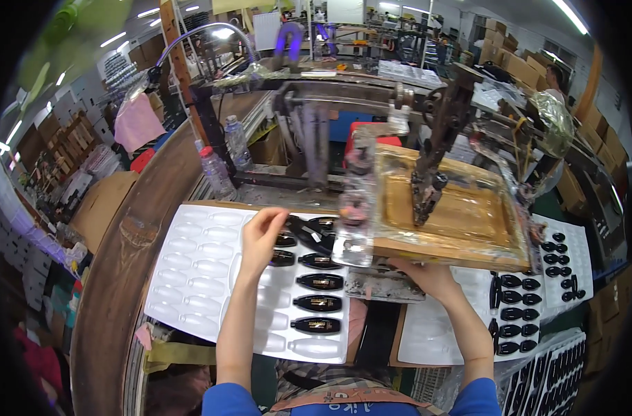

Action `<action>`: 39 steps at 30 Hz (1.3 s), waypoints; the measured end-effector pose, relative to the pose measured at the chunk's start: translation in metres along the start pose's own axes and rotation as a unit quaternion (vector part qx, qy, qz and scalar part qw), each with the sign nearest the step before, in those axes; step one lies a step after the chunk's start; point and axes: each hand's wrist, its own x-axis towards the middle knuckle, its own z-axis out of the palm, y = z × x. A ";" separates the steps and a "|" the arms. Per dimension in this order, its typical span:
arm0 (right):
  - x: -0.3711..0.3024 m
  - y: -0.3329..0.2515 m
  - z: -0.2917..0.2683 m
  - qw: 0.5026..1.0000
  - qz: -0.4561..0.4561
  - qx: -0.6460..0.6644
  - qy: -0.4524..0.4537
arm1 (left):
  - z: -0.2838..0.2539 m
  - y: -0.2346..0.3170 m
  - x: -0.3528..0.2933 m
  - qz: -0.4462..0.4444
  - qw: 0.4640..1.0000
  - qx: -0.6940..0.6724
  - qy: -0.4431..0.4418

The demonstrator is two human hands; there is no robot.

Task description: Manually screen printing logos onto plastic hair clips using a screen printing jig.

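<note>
My left hand [262, 236] is closed in a pinch over a white moulded tray [191, 274]. At its fingertips is a tilted, slightly blurred glossy black bottle-shaped piece [310, 234], gripped by its narrow end. Below it, several like black pieces with gold print [317, 303] lie in a column in the tray's hollows. My right hand [430, 279] reaches beneath the front of a wood-framed printing screen [448, 208], beside the metal base [384, 284]. Its fingertips are hidden by the frame, so what they touch does not show.
To the right, a second white tray [434, 326] holds unprinted-looking black pieces [521, 297]. More black pieces lie on a farther tray [566, 243]. The screen hangs from a dark metal arm [441, 139]. Plastic bottles [215, 170] stand at the back left, beside a curved brown rail [115, 277].
</note>
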 end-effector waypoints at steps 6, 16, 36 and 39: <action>-0.032 0.058 -0.004 0.927 0.079 0.160 0.329 | -0.083 -0.046 -0.060 -0.087 0.989 0.051 0.111; -0.081 0.064 -0.034 0.919 0.068 0.234 0.310 | -0.096 -0.088 -0.080 -0.205 0.963 0.149 0.097; -0.125 0.042 -0.053 0.943 0.019 0.183 0.277 | 0.090 0.184 0.073 -0.038 0.963 -0.092 -0.252; -0.139 0.041 -0.058 0.949 0.009 0.145 0.278 | 0.118 0.194 0.082 -0.132 0.941 -0.193 -0.243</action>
